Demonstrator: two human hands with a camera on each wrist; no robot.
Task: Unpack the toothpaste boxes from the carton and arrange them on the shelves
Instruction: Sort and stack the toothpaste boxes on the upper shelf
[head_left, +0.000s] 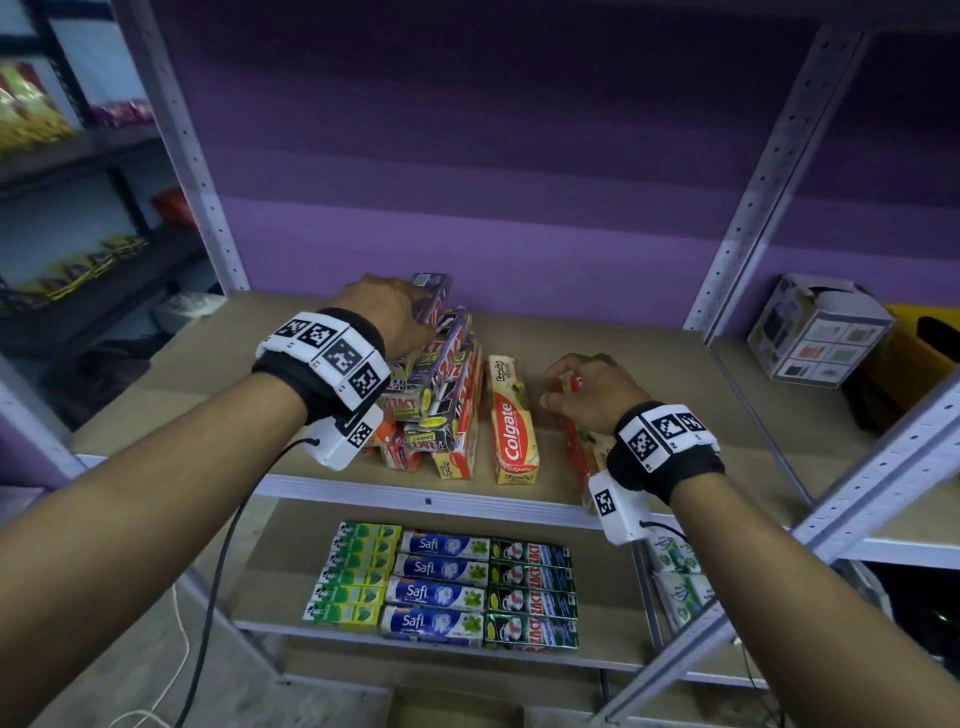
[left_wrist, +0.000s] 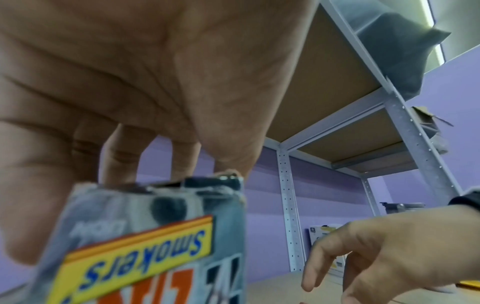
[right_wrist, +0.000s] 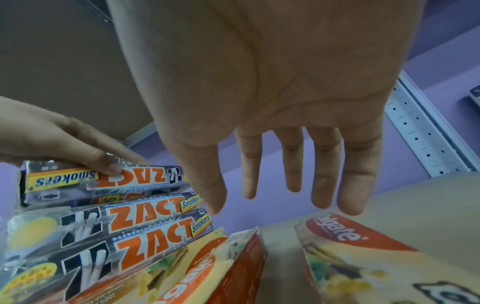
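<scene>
My left hand (head_left: 410, 306) grips the top silver Zact Smokers box (head_left: 434, 291) of a leaning pile of Zact boxes (head_left: 447, 384) on the upper shelf (head_left: 415, 491). In the right wrist view its thumb presses the box (right_wrist: 103, 181) from the front. In the left wrist view the fingers (left_wrist: 122, 164) reach over that box's far end (left_wrist: 155, 246). One Colgate box (head_left: 514, 421) lies flat beside the pile. My right hand (head_left: 582, 384) hovers with straight fingers (right_wrist: 293, 181) over another Colgate box (right_wrist: 363, 257) and holds nothing.
On the lower shelf lie neat rows of green boxes (head_left: 358, 571), blue Safi boxes (head_left: 441, 582) and dark green Zact boxes (head_left: 530, 592). A white printed carton (head_left: 815, 327) stands on the neighbouring shelf at right. Perforated metal uprights (head_left: 748, 208) frame the bay.
</scene>
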